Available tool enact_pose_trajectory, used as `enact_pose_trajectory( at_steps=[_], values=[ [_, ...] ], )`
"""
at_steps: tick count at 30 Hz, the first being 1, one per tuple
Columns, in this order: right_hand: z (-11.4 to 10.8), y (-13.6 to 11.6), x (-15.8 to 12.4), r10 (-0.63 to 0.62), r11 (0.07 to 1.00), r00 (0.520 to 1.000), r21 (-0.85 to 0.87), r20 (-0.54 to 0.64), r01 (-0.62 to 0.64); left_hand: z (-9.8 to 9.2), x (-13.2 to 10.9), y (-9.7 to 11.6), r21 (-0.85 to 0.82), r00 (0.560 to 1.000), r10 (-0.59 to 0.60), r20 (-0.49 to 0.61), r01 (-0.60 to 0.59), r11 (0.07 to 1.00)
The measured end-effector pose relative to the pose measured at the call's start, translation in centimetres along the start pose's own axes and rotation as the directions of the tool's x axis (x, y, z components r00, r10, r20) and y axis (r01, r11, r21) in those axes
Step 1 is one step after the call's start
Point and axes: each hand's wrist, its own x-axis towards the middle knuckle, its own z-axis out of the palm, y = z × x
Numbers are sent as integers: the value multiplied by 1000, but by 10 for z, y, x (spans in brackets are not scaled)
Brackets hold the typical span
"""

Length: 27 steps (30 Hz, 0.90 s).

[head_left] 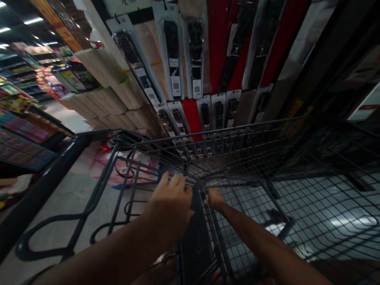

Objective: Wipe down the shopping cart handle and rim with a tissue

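Observation:
I look down into a dark wire shopping cart (267, 130). My left hand (172, 202) rests over the top of a black flat panel (196, 237) standing inside the cart, fingers curled over its upper edge and the wire behind it. My right hand (214, 198) reaches into the cart beside the panel, fingers closed on the wire mesh or on the panel's edge; I cannot tell which. The cart's handle bar (41, 190) runs along the left.
A display wall of hanging packaged belts (175, 51) on red and white cards stands just beyond the cart. Stacked cardboard boxes (109, 99) sit to its left. Colourful store shelves (20, 134) line the aisle at far left. A pink bag (103, 166) lies on the floor.

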Motion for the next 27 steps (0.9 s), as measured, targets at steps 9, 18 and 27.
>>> enact_pose_trajectory(
  at_steps=[9, 18, 27],
  values=[
    [-33, -29, 2, 39, 974, 979, -225, 201, 7, 47, 103, -15, 88, 960, -9, 280, -16, 996],
    [-16, -37, -20, -174, 976, 974, -107, 147, 191, 90, 120, -30, 19, 903, -70, 425, 69, 997],
    [12, -19, -13, -386, 918, 921, 122, 58, 377, 99, 133, -38, -6, 863, -117, 491, 138, 990]
  ],
)
